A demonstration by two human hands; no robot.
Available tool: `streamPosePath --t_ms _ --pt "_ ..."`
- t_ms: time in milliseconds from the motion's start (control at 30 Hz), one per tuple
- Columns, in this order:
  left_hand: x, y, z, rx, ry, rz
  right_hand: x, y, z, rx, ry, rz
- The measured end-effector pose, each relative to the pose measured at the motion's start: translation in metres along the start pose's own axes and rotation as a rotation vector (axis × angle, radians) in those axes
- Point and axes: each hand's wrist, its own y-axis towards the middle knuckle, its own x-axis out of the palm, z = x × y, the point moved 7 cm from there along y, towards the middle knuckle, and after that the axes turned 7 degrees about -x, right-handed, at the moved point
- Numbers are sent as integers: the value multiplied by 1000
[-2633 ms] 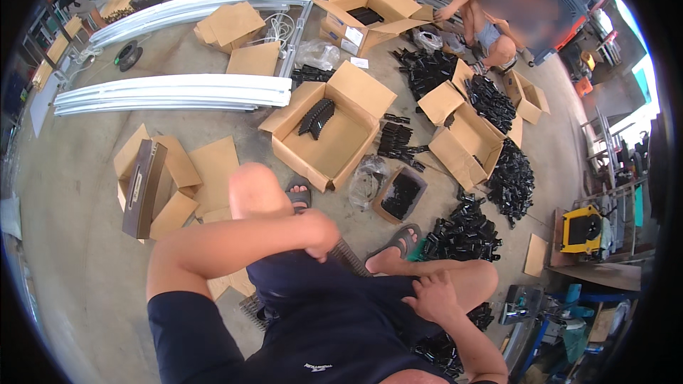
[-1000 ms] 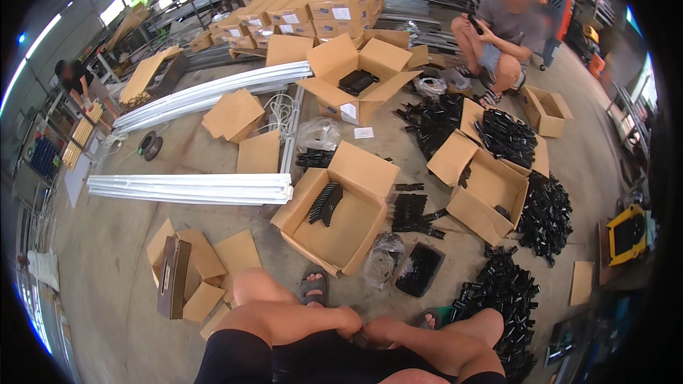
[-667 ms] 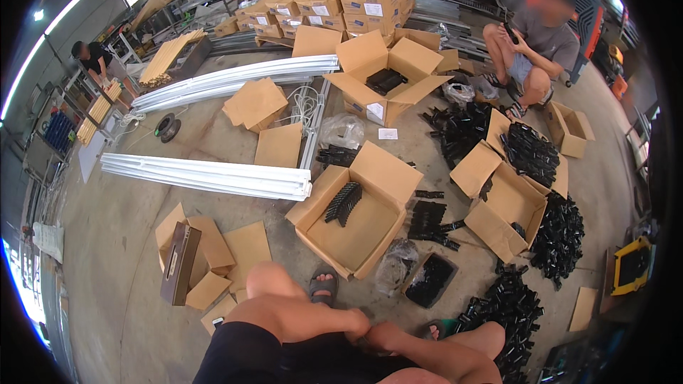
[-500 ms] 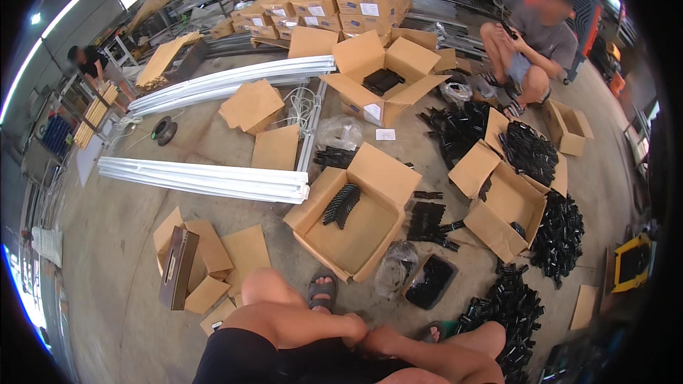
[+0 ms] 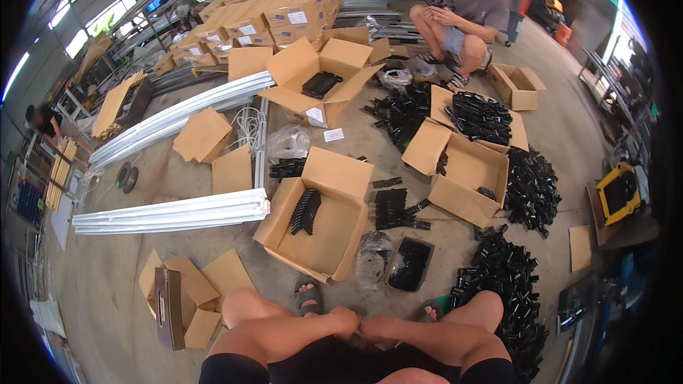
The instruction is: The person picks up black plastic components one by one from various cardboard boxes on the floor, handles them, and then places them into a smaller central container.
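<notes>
My left hand (image 5: 346,321) and my right hand (image 5: 376,328) meet low between my knees, fingers curled in. Whatever they hold, if anything, is too hidden to make out. Just beyond them, a small tray (image 5: 427,262) contains tiny black parts, with a crumpled clear plastic bag (image 5: 373,259) beside it. Further ahead stands an open cardboard box (image 5: 333,240), in which a neat row of black plastic pieces (image 5: 305,212) lies against the left side. To my right, a large heap of black plastic pieces (image 5: 501,277) spreads over the floor beside my right knee.
Another open box (image 5: 466,195) stands right of centre among more black heaps (image 5: 532,188). White metal profiles (image 5: 171,212) lie at left. A brown box (image 5: 168,309) is near my left knee. A person (image 5: 469,14) squats at far right; stacked cartons (image 5: 274,14) rise behind.
My view has turned to the right, so the scene sits further left in the picture. My hands stay together between my knees. The squatting person's hands are lower against the view's top.
</notes>
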Motion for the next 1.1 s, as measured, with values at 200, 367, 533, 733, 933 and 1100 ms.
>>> streamPosePath --t_ms 200,367,533,733,933,1100 --pt "-36 1 -6 125 -207 498 -35 -33 38 224 22 203" --pt "-42 16 2 220 -170 558 -35 -44 40 218 4 310" --pt "-16 32 10 152 -63 -131 -24 -34 7 -120 -199 389" --pt "20 40 3 183 -604 -417 -23 -34 -6 -321 -411 504" --pt "-22 19 5 151 -644 -314 -41 -51 8 -297 -356 637" --pt "-25 15 1 -9 -532 -297 -43 -49 5 -155 -276 427"
